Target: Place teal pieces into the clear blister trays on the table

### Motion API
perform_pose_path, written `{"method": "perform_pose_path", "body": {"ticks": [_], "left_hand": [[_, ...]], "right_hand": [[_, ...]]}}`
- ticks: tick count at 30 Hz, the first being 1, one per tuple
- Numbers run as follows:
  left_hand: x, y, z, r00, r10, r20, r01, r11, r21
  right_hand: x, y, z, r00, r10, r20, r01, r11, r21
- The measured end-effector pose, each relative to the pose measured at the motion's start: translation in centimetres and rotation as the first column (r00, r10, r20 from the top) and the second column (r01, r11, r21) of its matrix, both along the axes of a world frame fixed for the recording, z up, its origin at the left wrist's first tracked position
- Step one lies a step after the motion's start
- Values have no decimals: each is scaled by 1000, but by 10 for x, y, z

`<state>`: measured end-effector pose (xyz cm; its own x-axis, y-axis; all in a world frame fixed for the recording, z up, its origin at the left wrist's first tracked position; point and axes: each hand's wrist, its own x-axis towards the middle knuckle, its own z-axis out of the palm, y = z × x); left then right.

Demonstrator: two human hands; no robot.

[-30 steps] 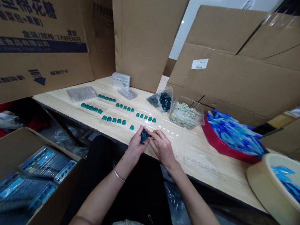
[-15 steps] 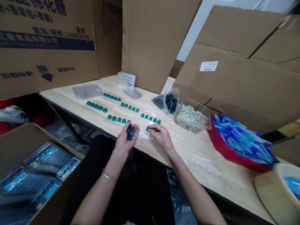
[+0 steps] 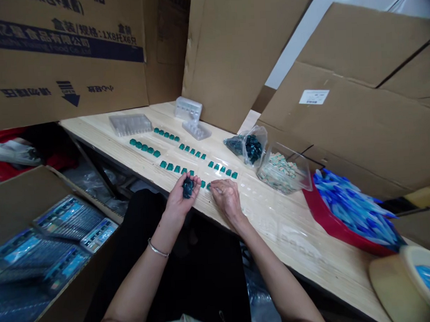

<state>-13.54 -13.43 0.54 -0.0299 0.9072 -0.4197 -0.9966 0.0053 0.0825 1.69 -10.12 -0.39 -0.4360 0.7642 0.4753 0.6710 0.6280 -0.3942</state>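
Note:
My left hand is cupped palm up near the table's front edge, its fingers curled around a small heap of dark teal pieces. Just to its right, my right hand pinches at a small teal piece low over the table, thumb and fingertips together. One more teal piece sits between the two hands. Behind them, short rows of similar teal pieces stand in what look like clear trays. The left hand partly covers the end of the front row.
A bag of dark teal pieces lies behind a clear tub of pale pieces. A red basin of blue items and a cream bucket stand right. Clear plastic trays are at the back left. A carton of packs sits lower left.
My right hand has moved a little left, closer to my left hand, with its fingertips lower. A teal piece now shows between the hands. The whole view has shifted slightly.

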Motion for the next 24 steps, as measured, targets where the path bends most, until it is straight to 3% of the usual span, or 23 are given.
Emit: {"method": "perform_pose_path", "body": {"ticks": [4, 8, 16, 19, 24], "left_hand": [[1, 2, -3, 999, -22, 34, 22, 1000, -13], [5, 1, -2, 999, -27, 40, 28, 1000, -6], [15, -5, 3, 997, -77, -15, 78, 988, 134], [19, -7, 4, 993, -102, -64, 111, 980, 165], [21, -7, 7, 992, -118, -48, 125, 973, 193]], "right_hand": [[-6, -7, 3, 979, 46, 197, -61, 996, 73], [-6, -7, 7, 963, 47, 267, -70, 994, 78], [-3, -17, 39, 984, 172, -54, -168, 983, 74], [-11, -18, 47, 977, 214, -16, -213, 975, 61], [-14, -15, 43, 955, 297, -2, -297, 955, -2]]}}
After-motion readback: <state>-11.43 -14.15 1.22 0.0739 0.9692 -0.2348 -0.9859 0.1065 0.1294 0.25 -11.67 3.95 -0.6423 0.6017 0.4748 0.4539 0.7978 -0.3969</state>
